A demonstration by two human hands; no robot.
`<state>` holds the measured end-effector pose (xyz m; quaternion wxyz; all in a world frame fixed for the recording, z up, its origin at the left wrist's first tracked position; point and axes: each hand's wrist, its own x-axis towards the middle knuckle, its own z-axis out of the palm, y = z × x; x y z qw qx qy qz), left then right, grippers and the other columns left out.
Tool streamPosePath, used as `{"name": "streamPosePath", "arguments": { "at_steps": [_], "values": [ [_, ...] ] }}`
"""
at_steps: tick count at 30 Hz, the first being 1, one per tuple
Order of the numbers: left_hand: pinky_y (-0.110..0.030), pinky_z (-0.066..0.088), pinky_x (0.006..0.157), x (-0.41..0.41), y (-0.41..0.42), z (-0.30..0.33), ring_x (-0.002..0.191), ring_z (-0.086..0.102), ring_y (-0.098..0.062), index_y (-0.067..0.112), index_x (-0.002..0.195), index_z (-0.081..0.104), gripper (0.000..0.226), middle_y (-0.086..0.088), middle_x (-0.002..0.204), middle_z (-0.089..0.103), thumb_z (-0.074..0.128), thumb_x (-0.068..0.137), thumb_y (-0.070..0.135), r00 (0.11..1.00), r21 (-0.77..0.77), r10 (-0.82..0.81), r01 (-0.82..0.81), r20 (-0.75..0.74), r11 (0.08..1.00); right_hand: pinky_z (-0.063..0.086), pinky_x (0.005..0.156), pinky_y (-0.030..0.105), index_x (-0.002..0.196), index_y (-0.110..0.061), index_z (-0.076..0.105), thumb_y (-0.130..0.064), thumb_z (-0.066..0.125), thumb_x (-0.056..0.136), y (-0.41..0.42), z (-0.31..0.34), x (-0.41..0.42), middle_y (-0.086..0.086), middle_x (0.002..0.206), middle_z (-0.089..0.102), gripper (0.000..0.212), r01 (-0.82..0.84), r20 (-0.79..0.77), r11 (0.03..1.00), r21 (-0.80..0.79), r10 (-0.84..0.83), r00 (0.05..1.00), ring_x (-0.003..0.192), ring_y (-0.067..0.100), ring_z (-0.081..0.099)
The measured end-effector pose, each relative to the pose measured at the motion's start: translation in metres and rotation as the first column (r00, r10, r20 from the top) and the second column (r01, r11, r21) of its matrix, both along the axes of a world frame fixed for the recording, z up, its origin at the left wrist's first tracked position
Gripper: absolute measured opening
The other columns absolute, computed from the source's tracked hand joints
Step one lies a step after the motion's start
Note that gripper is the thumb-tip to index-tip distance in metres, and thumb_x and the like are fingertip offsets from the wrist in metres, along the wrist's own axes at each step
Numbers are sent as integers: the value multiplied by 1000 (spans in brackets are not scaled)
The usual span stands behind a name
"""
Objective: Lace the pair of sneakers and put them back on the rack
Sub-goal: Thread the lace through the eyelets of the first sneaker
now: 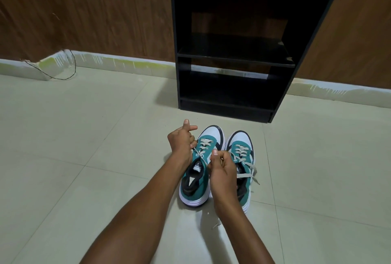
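Two teal, white and black sneakers stand side by side on the tiled floor, toes pointing at the rack. On the left sneaker (201, 179) pale laces (204, 144) cross the eyelets. My left hand (183, 138) grips one lace end at the shoe's left side, fingers curled. My right hand (223, 170) pinches the other lace end above the tongue. The right sneaker (243, 149) is partly hidden behind my right hand; its lace ends (249, 173) hang loose over its right side. The black shoe rack (232, 60) stands just beyond, its shelves bare.
Wood-panelled wall (105, 13) runs behind the rack, with a pale skirting strip (118, 60) along the floor. A thin black wire (63, 73) loops on the floor at the far left. Pale floor tiles (84, 157) spread on both sides of the shoes.
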<state>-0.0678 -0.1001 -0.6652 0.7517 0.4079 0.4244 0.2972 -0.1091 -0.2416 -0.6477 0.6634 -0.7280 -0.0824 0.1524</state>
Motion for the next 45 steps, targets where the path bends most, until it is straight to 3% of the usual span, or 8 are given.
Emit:
{"name": "streamPosePath", "arguments": {
  "at_steps": [6, 13, 22, 27, 30, 33, 39, 45],
  "values": [
    [-22, 26, 39, -2, -5, 1, 38, 26, -9, 3, 80, 69, 38, 5, 42, 33, 57, 102, 32, 999, 52, -43, 42, 15, 998, 40, 66, 35, 77, -21, 51, -37, 47, 106, -1, 0, 5, -3, 67, 53, 33, 22, -28, 1000, 20, -22, 999, 64, 14, 46],
    [-25, 33, 43, -19, -8, 16, 36, 30, -14, 14, 62, 40, 38, -7, 55, 48, 52, 97, 21, 972, 96, -211, 201, 106, 975, 51, 70, 25, 90, -18, 64, -33, 52, 105, -5, 16, 17, -1, 76, 77, 24, -9, -14, 993, 119, 11, 1000, 65, 8, 68],
    [-32, 56, 65, -36, -16, 26, 58, 64, -26, 10, 71, 57, 32, -13, 69, 68, 37, 95, 18, 905, 193, -412, 389, 100, 901, 60, 89, 37, 98, -23, 74, -28, 64, 99, 13, 26, 40, -2, 100, 76, 11, 59, -59, 995, 86, -54, 997, 95, 19, 74],
    [-26, 58, 65, -44, -11, 23, 72, 70, -20, 9, 98, 74, 29, -9, 90, 72, 47, 103, 15, 917, 278, -398, 387, -19, 879, 63, 82, 32, 106, -16, 74, -22, 64, 99, 16, 21, 44, 8, 99, 78, 14, 54, -178, 987, 149, -27, 984, 85, 21, 76],
    [-36, 57, 61, -45, -13, 21, 55, 60, -20, 1, 100, 68, 24, -10, 69, 63, 51, 104, 18, 921, 57, -334, 329, 202, 942, 59, 57, 22, 103, -5, 71, -13, 59, 102, 19, 25, 40, 13, 86, 71, 15, 56, -265, 953, 298, 26, 964, 58, 15, 64],
    [-29, 44, 52, -40, -12, 16, 41, 35, -10, 4, 103, 63, 23, 1, 54, 39, 51, 104, 24, 927, -60, -252, 278, 277, 959, 50, 47, 22, 102, -5, 66, -10, 51, 105, 24, 26, 34, 9, 79, 71, 16, 6, -287, 918, 396, 118, 951, 52, 14, 57],
    [-21, 22, 35, -24, -1, 10, 36, 19, -6, 7, 105, 67, 22, 7, 48, 24, 55, 103, 26, 959, -121, -131, 165, 250, 979, 35, 50, 25, 101, -6, 63, -14, 48, 107, 19, 15, 28, 3, 58, 54, 18, -152, -164, 933, 327, 214, 963, 45, 11, 40],
    [-22, 22, 38, -7, 0, 3, 37, 21, -8, 7, 92, 73, 19, 9, 42, 27, 61, 100, 20, 998, -41, -18, 20, 61, 999, 34, 54, 26, 97, -4, 62, -7, 48, 105, 14, 10, 3, -11, 47, 41, 16, -37, -194, 922, 386, 120, 974, 47, 7, 34]
  ]
}}
